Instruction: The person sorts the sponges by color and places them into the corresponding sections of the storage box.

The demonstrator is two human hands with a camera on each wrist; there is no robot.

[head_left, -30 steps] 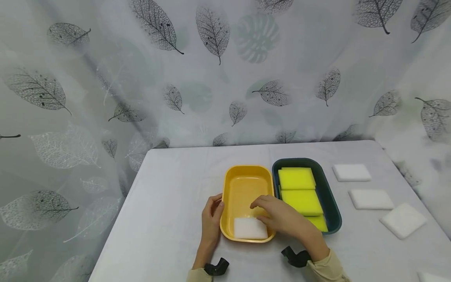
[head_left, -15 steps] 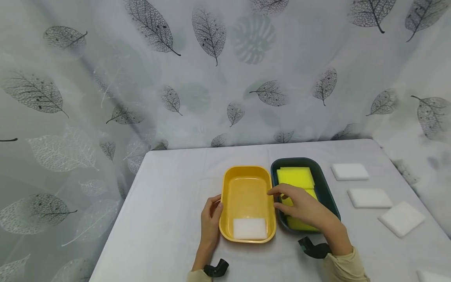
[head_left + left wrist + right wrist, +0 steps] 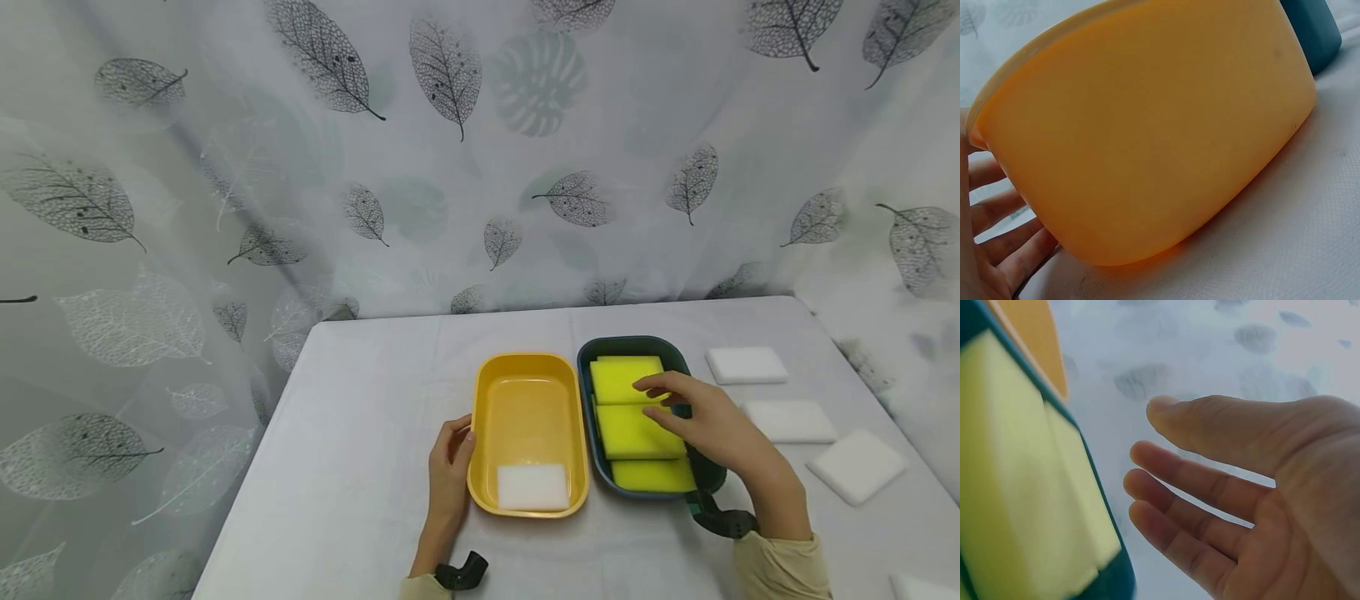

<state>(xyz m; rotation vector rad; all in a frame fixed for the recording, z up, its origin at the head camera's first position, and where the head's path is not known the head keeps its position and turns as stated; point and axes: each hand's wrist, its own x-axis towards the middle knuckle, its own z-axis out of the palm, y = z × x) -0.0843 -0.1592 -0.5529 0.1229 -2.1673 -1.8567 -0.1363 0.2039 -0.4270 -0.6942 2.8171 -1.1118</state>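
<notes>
Likely reach step: right hand (image 3: 703, 419) empty, fingers parted, right of yellow tray (image 3: 528, 427); left hand (image 3: 446, 468), fingers relaxed, against it; pick-up needs pinch

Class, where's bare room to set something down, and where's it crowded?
Free: table left of the left hand; yellow tray beyond its white block. Crowded: green tray, holding yellow blocks; table right of it, with white blocks.

Not a word, not a number, not a label legible here: none on the curtain (image 3: 472, 200) at twelve o'clock in the head view, the green tray (image 3: 634, 342) at four, the yellow tray (image 3: 525, 421) at five!
</notes>
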